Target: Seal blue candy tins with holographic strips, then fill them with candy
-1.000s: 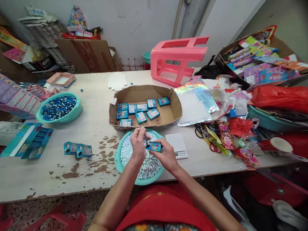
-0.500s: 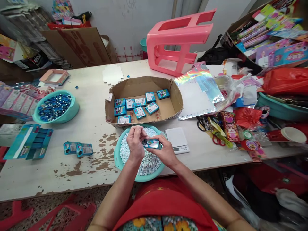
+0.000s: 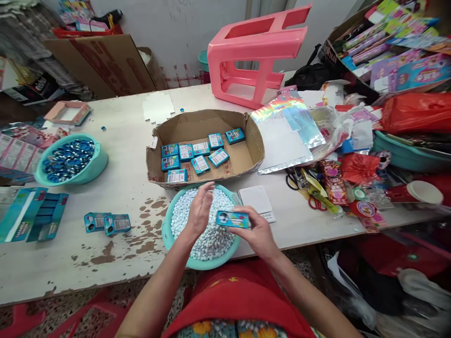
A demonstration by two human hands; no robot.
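A small blue candy box (image 3: 233, 219) with a round silver-and-black spot at one end lies between the thumb and fingers of my right hand (image 3: 260, 234). My left hand (image 3: 200, 211) is apart from the box, its fingers stretched out and nothing seen in it. Both hands are above a turquoise basin (image 3: 167, 234) filled with small white candies (image 3: 210, 244). Behind it, a low cardboard box (image 3: 243, 159) holds several similar blue boxes (image 3: 200, 164). Two more blue boxes (image 3: 117, 224) lie on the table to the left.
A white scale (image 3: 256, 199) stands right of the basin. Far left are a turquoise bowl (image 3: 100, 162) of shiny blue lids and an opened blue carton (image 3: 24, 216). A pink stool (image 3: 257, 47) lies at the back. Scissors (image 3: 291, 179) and wrappers crowd the right.
My left hand has come away from the blue box and its fingers have straightened. My right hand has moved slightly right and down with the box. The view has shifted a little.
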